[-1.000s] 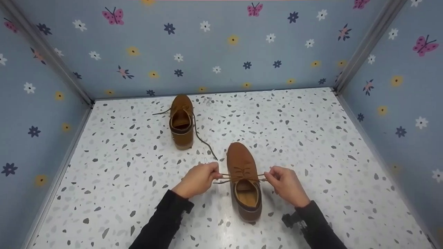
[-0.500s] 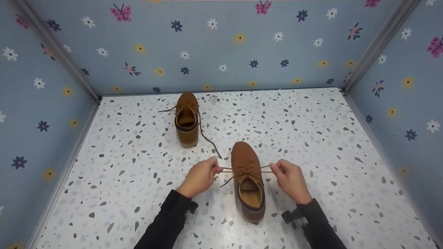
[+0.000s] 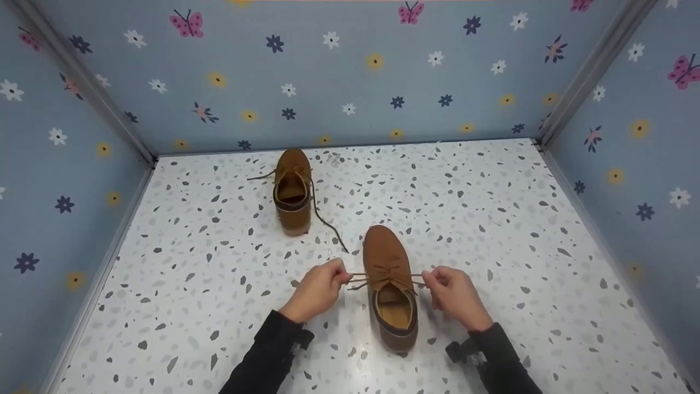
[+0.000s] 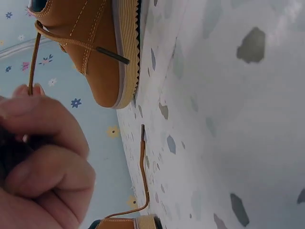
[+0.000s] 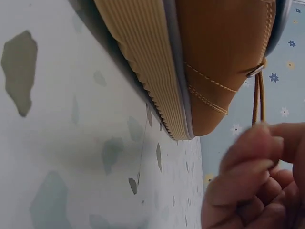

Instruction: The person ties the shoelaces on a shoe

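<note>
A brown lace-up shoe (image 3: 384, 249) stands on the floor between my hands, toe pointing away. On its left side, my left hand (image 3: 316, 291) pinches shoelace strands (image 3: 359, 274) pulled out sideways from the knot. My right hand (image 3: 458, 298) pinches lace strands (image 3: 417, 275) on the other side, drawn taut. In the right wrist view, two lace strands (image 5: 258, 98) run side by side from the shoe into the fingers. A loose lace end (image 4: 112, 55) with a dark tip hangs against the shoe's side in the left wrist view.
A second brown shoe (image 3: 292, 216) stands farther back and left, near the back wall. Its loose lace (image 3: 328, 225) trails over the speckled floor (image 3: 465, 219) toward my left hand. Flower-patterned blue panels (image 3: 350, 71) enclose the floor at the back and both sides.
Both hands went slightly toward the toe, then came back toward the shoe's opening, still pinching the laces. The loose lace end on the left dipped and came up again. The head view shifted a little.
</note>
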### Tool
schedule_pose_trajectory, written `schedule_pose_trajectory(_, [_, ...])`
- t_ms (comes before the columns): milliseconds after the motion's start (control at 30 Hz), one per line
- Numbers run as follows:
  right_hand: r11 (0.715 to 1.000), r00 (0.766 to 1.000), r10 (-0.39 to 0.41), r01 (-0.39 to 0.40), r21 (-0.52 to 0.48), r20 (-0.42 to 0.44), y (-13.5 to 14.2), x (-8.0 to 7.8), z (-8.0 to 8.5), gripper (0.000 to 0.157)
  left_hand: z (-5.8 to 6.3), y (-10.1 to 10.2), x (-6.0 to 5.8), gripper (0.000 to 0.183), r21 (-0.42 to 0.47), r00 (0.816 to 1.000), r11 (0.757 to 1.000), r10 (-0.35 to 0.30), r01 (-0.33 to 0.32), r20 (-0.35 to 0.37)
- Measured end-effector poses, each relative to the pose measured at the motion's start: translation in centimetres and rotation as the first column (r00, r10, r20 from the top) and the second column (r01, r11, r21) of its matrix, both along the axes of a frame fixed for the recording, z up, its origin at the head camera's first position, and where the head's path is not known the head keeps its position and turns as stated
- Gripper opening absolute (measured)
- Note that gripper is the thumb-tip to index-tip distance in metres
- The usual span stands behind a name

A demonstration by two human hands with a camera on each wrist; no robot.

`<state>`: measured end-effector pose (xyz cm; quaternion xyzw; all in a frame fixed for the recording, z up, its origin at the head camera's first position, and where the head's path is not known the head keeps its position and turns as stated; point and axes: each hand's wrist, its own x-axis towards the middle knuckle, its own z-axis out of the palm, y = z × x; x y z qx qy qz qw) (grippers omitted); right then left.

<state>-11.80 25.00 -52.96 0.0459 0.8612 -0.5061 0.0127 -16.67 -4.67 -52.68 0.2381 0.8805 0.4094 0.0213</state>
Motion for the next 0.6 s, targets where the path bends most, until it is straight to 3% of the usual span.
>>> schedule_pose_trajectory(167, [0.992, 0.991, 0.117, -0.120, 0.030, 0.071, 0.6, 0.6, 0.4, 0.034, 0.0, -0.3, 0.0, 0.025, -0.017, 0.999, 0.999, -0.027, 0.027, 0.038])
schedule_pose_trajectory(300, [0.968, 0.970, 0.227, -0.234, 0.094, 0.084, 1.2, 0.5, 1.2, 0.034, 0.5, -0.5, -0.3, 0.025, -0.032, 0.995, 0.997, -0.062, 0.065, 0.083])
schedule_pose_trajectory(433, [0.952, 0.963, 0.270, -0.264, 0.152, -0.017, 1.7, 0.0, 2.1, 0.032, 1.3, -0.7, -1.0, 0.025, -0.032, 0.982, 0.990, -0.128, 0.134, 0.139])
schedule_pose_trajectory(600, [0.967, 0.952, 0.225, -0.192, 0.166, -0.208, 1.6, -0.7, 2.0, 0.033, 1.9, -1.0, -1.5, 0.028, -0.030, 0.972, 0.981, -0.184, 0.190, 0.148])
